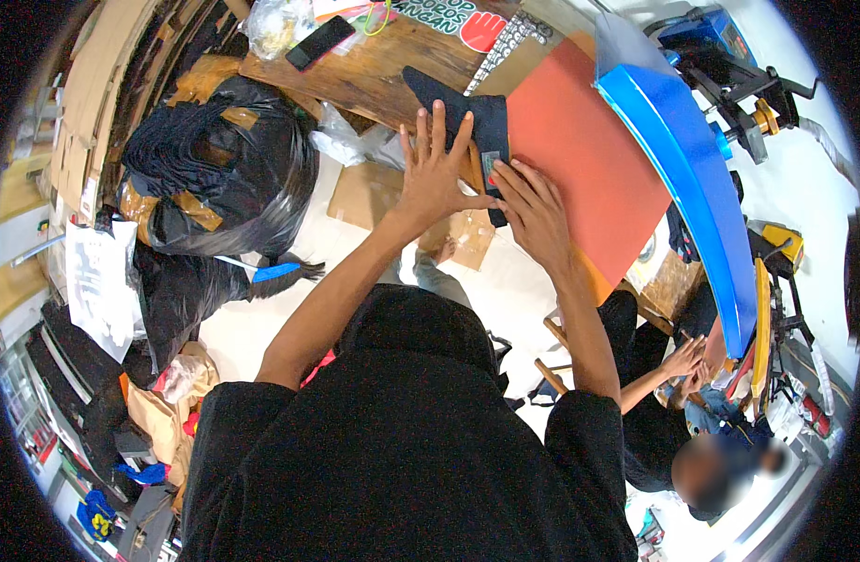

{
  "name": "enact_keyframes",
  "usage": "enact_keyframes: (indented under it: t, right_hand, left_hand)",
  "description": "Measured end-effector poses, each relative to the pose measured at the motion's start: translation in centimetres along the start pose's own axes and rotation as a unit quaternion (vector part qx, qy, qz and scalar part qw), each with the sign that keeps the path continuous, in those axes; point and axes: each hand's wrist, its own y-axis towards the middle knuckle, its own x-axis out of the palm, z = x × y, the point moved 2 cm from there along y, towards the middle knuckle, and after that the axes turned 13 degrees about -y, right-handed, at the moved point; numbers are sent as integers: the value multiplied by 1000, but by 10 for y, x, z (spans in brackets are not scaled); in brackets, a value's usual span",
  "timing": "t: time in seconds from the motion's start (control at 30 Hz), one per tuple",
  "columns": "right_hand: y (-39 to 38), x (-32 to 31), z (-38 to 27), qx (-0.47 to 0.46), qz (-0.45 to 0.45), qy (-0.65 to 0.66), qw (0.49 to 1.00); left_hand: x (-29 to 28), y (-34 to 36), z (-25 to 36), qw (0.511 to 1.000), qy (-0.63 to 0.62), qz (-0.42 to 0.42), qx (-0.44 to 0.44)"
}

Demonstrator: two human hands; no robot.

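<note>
The left hand is spread wide, its fingers over a black sock-shaped cloth. The right hand lays its fingers by the cloth's small gray label; I can't tell if it pinches. The cloth sits at the wooden table's edge, beside an orange-red board. A black phone lies farther back.

Sock-shaped cloth dark navy to black, plain; label on it grey with a red patch. Flat sheet solid orange-red. Tabletop brown, streaky wood grain. Strip busy black-and-white print. Hand-shaped sign red, white lines. Long curved panel blue, brighter along left edge. Plastic bag glossy black, tape tan. Shirt plain black. Brush blue, bristles dark.
</note>
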Motion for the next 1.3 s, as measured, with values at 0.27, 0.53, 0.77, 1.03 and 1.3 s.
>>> enact_keyframes:
  t: [0.27, 0.53, 0.77, 1.03, 1.3]
  right_hand:
    - [-3, 9, 3, -22, 44, -12, 999]
    - [-4, 11, 8, -37, 63, -9, 997]
    - [-3, 12, 12, -46, 55, -11, 997]
    - [0, 9, 13, -45, 47, 1, 998]
    - [1, 10, 15, -40, 35, 12, 999]
  left_hand:
    - [2, -1, -1, 1000, 27, -12, 3]
    - [3, -1, -1, 999, 39, -9, 20]
    - [2, -1, -1, 999, 34, -19, 15]
    - [-1, 0, -4, 998, 46, -35, 25]
    - [-5, 1, -3, 998, 13, -54, 21]
